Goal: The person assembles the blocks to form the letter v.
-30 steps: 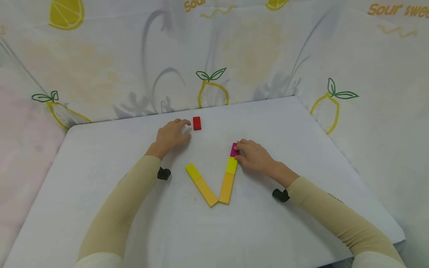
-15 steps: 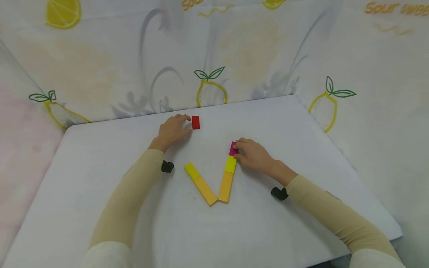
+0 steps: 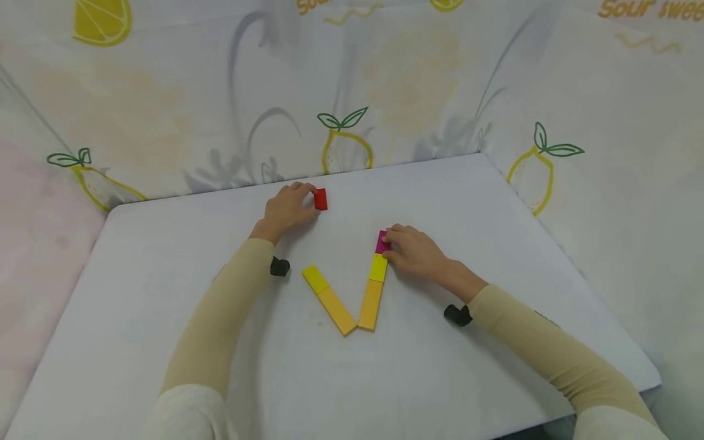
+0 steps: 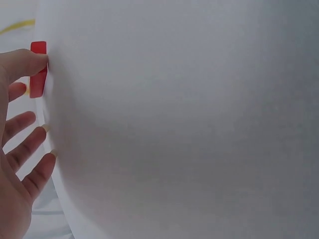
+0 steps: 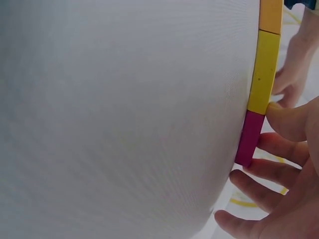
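At the back of the table, my left hand pinches a red block between thumb and forefinger. In the left wrist view the thumb lies across the red block, and the other fingers are spread. My right hand holds a magenta block at the top of the right row, thumb near its lower end and fingers at its side and far end. Below it, in line, come a yellow block and a longer orange block. The right wrist view shows the magenta block touching the yellow one.
A second slanting row, of a yellow block and an orange block, meets the right row at the bottom in a V. Lemon-printed cloth hangs behind the white table.
My left hand has moved right and away from me to the red block, and its thumb and forefinger have closed on it. The right hand stays at the magenta block.
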`<control>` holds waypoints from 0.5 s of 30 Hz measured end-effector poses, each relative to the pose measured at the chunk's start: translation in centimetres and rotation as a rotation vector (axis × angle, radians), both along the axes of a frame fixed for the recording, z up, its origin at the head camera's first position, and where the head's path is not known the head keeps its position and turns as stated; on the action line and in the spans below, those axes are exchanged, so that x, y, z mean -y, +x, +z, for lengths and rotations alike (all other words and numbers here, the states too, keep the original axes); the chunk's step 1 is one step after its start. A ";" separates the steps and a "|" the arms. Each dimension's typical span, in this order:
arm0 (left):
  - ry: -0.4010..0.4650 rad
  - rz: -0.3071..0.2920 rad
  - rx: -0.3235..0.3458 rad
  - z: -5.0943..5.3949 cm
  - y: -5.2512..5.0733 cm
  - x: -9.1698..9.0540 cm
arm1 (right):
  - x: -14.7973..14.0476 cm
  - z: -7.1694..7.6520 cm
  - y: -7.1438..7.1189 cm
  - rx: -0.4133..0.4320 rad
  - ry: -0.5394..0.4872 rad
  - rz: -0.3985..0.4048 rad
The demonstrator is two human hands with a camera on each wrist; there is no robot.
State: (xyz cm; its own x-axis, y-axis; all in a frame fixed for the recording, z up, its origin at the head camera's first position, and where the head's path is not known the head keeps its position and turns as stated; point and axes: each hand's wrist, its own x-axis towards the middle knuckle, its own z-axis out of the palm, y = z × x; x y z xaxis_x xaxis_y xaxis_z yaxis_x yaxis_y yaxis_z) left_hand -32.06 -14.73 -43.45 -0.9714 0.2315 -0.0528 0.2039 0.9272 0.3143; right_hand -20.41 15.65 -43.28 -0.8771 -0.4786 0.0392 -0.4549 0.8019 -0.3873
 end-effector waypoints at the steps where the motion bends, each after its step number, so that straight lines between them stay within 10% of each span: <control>1: 0.002 -0.006 -0.001 0.1 0.0 -0.1 | 0.0 0.1 0.0 0.000 0.001 -0.001; 15: 0.010 -0.075 0.012 0.1 -0.6 -0.5 | 0.0 -0.2 -0.2 0.012 0.017 -0.016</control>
